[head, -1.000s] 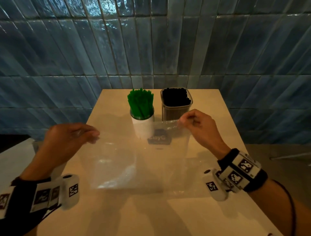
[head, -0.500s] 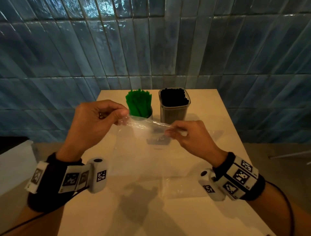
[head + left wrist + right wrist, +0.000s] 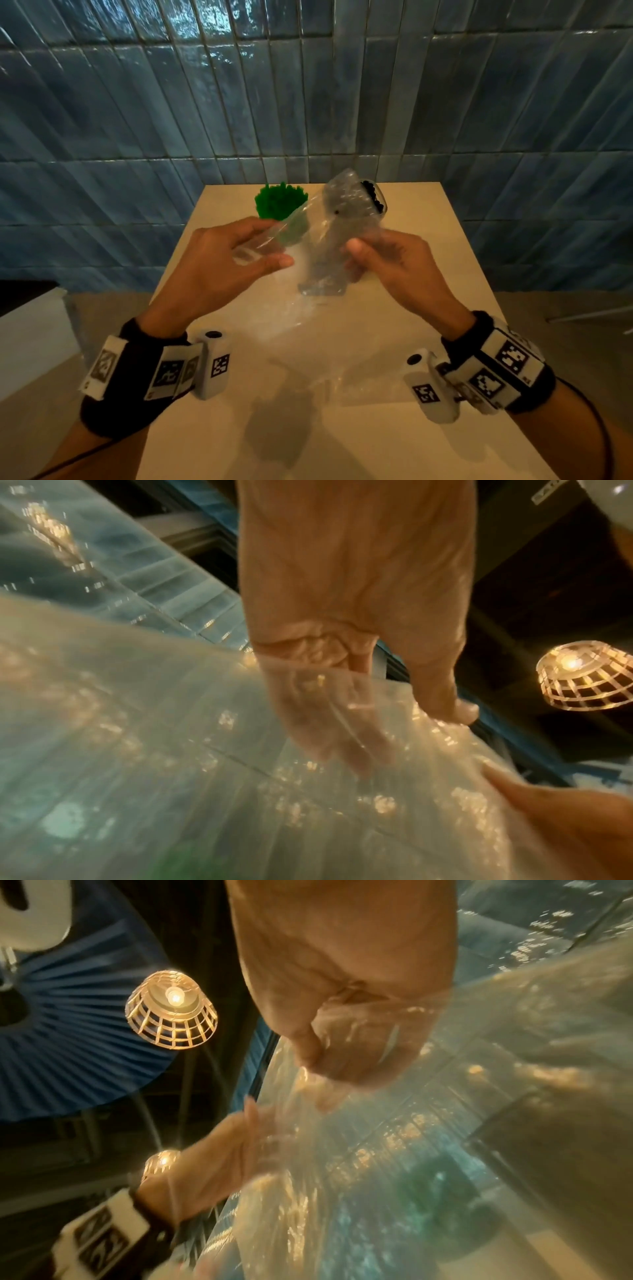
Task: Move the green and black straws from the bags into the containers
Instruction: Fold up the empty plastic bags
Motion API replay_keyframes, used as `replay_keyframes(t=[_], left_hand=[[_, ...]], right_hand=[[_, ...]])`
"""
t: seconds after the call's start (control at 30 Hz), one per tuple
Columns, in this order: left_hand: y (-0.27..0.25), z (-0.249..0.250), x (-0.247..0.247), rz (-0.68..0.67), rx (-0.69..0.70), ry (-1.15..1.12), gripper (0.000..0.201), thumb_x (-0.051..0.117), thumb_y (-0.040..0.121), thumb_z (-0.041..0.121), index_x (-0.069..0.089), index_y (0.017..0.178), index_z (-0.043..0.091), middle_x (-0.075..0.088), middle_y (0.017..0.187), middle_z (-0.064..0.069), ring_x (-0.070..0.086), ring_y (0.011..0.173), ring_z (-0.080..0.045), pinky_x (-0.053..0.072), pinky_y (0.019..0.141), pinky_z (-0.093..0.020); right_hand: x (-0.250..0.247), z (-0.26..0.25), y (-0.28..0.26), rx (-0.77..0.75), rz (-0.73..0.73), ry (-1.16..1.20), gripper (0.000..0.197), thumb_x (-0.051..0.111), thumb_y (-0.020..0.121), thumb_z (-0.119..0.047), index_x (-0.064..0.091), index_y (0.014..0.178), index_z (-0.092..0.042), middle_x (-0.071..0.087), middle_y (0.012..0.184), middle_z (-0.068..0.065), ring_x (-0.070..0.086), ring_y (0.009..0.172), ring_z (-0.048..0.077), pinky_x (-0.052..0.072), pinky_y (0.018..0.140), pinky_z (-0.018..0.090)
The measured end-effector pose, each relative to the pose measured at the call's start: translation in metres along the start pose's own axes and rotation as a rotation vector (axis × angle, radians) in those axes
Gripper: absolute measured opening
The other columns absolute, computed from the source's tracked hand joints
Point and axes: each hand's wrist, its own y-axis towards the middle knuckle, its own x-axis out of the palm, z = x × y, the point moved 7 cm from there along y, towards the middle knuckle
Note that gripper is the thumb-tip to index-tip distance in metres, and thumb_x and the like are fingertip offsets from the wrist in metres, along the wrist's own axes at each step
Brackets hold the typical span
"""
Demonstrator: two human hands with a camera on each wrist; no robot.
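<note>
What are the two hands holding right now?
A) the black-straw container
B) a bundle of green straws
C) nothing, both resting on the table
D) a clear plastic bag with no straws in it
D: in the head view the left hand and right hand both pinch a crumpled clear plastic bag above the table, while the green straws and black straws stand in containers behind it.
</note>
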Motion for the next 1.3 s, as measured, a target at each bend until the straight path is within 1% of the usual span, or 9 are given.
replay_keyframes(t=[0.1, 0.23, 0.43, 0.6, 0.73, 0.93, 1.07, 1.2, 1.3], left_hand=[[-0.010, -0.018, -0.015, 0.098, -0.037, -0.080, 0.007, 0.063, 0.073, 0.048, 0.068, 0.077, 0.048, 0.069, 0.077, 0.024, 0.066, 0.071, 0.000, 0.048, 0.066, -0.007], [-0.014, -0.027, -0.019, 0.118, -0.043, -0.182, 0.013, 0.063, 0.075, 0.036, 0.071, 0.082, 0.044, 0.072, 0.075, 0.015, 0.068, 0.062, -0.010, 0.052, 0.062, -0.014], [-0.008, -0.020, -0.007, 0.037, 0.034, -0.159, 0.025, 0.059, 0.077, 0.061, 0.071, 0.089, 0.042, 0.072, 0.079, 0.011, 0.067, 0.062, -0.011, 0.056, 0.061, -0.026], [-0.005, -0.020, -0.006, 0.022, 0.032, -0.197, 0.031, 0.059, 0.073, 0.066, 0.070, 0.090, 0.042, 0.072, 0.080, 0.013, 0.067, 0.063, -0.009, 0.055, 0.059, -0.022], [-0.007, -0.037, -0.002, 0.033, -0.111, -0.400, 0.038, 0.068, 0.061, 0.069, 0.071, 0.084, 0.040, 0.074, 0.080, 0.007, 0.070, 0.072, -0.012, 0.055, 0.065, -0.017], [-0.006, -0.041, -0.017, 0.338, -0.133, -0.657, 0.017, 0.059, 0.078, 0.038, 0.073, 0.076, 0.029, 0.073, 0.081, 0.007, 0.070, 0.069, -0.011, 0.056, 0.060, -0.023], [-0.004, -0.048, -0.020, 0.377, -0.230, -0.714, 0.020, 0.058, 0.073, 0.040, 0.072, 0.069, 0.027, 0.073, 0.077, 0.009, 0.068, 0.066, -0.009, 0.055, 0.054, -0.021], [-0.007, -0.052, -0.020, 0.371, -0.265, -0.739, 0.029, 0.055, 0.071, 0.049, 0.072, 0.067, 0.026, 0.071, 0.076, 0.009, 0.068, 0.063, -0.008, 0.054, 0.050, -0.021], [-0.007, -0.058, -0.020, 0.378, -0.290, -0.852, 0.033, 0.048, 0.081, 0.047, 0.072, 0.072, 0.027, 0.071, 0.075, 0.009, 0.065, 0.063, -0.005, 0.050, 0.049, -0.018]], right_hand=[[-0.024, 0.008, -0.002, 0.033, 0.085, 0.044, 0.022, 0.055, 0.081, -0.037, 0.069, 0.085, -0.020, 0.070, 0.073, -0.001, 0.068, 0.069, 0.016, 0.056, 0.071, 0.030], [-0.032, 0.011, -0.007, 0.062, 0.059, 0.126, 0.025, 0.057, 0.076, -0.040, 0.065, 0.092, -0.023, 0.073, 0.082, -0.005, 0.069, 0.078, 0.009, 0.053, 0.069, 0.019], [-0.041, -0.003, 0.004, -0.017, 0.152, 0.167, 0.017, 0.056, 0.079, -0.028, 0.065, 0.088, -0.017, 0.072, 0.070, -0.009, 0.069, 0.067, 0.009, 0.056, 0.068, 0.020], [-0.051, 0.004, 0.005, 0.033, 0.212, 0.223, 0.011, 0.056, 0.084, -0.014, 0.066, 0.088, -0.013, 0.072, 0.068, -0.008, 0.069, 0.063, 0.009, 0.054, 0.060, 0.016], [-0.063, 0.009, 0.005, 0.055, 0.297, 0.304, 0.019, 0.056, 0.080, -0.025, 0.066, 0.091, -0.012, 0.073, 0.073, -0.004, 0.070, 0.069, 0.012, 0.055, 0.063, 0.020], [-0.042, 0.035, 0.000, 0.219, 0.050, 0.268, 0.056, 0.069, 0.068, -0.051, 0.056, 0.117, -0.027, 0.070, 0.109, -0.003, 0.065, 0.104, 0.013, 0.054, 0.084, 0.024], [-0.023, 0.069, -0.018, 0.381, -0.010, 0.203, 0.017, 0.062, 0.082, -0.022, 0.067, 0.097, -0.018, 0.070, 0.101, 0.006, 0.064, 0.101, 0.023, 0.052, 0.089, 0.028], [-0.029, 0.071, -0.023, 0.321, 0.053, 0.316, 0.053, 0.076, 0.058, -0.058, 0.070, 0.090, -0.016, 0.073, 0.089, 0.004, 0.068, 0.091, 0.018, 0.054, 0.085, 0.026], [-0.027, 0.067, -0.022, 0.344, -0.027, 0.379, 0.031, 0.067, 0.078, -0.032, 0.060, 0.106, -0.020, 0.070, 0.098, -0.005, 0.066, 0.095, 0.003, 0.051, 0.080, 0.014]])
